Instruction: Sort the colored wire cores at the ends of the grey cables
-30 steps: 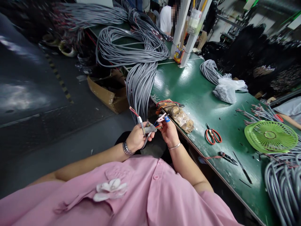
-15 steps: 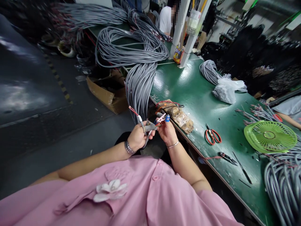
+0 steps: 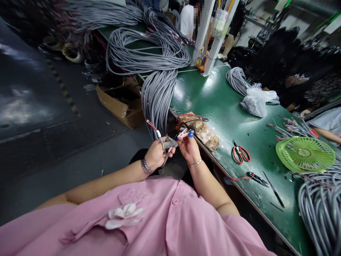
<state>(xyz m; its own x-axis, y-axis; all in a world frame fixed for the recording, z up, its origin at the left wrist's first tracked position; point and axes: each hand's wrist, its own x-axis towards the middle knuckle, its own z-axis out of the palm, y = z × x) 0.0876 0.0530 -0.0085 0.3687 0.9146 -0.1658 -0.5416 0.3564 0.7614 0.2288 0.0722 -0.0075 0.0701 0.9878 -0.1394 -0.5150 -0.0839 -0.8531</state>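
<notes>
Cardboard box: sits open on the floor at your 10 o'clock, torn along its near flap (image 3: 117, 108).
Grey cable bundle: lies looped on the worktop (image 3: 221, 96) at your 11 o'clock and droops over its edge (image 3: 158, 99).
Left hand: your left hand (image 3: 155, 153) has its fingers curled shut around a grey cable (image 3: 169, 144).
Cable: held in front of you over your lap; a white-sleeved branch with red wires (image 3: 151, 124) points to 11 o'clock.
Right hand: your right hand (image 3: 189, 150) has thumb and fingers nearly together on the coloured wires (image 3: 178, 140) at the cable's end; blue wrapping (image 3: 191, 133) covers the thumb tip.
Wooden block: at 2 o'clock, beside your right hand, partly under clear wrap (image 3: 211, 139).
Orange-handled cutters: on the worktop at 3 o'clock, handles spread (image 3: 241, 155).
Black snips: at 4 o'clock (image 3: 258, 179).
Green fan: at 3 o'clock, beyond the cutters (image 3: 305, 153).
</notes>
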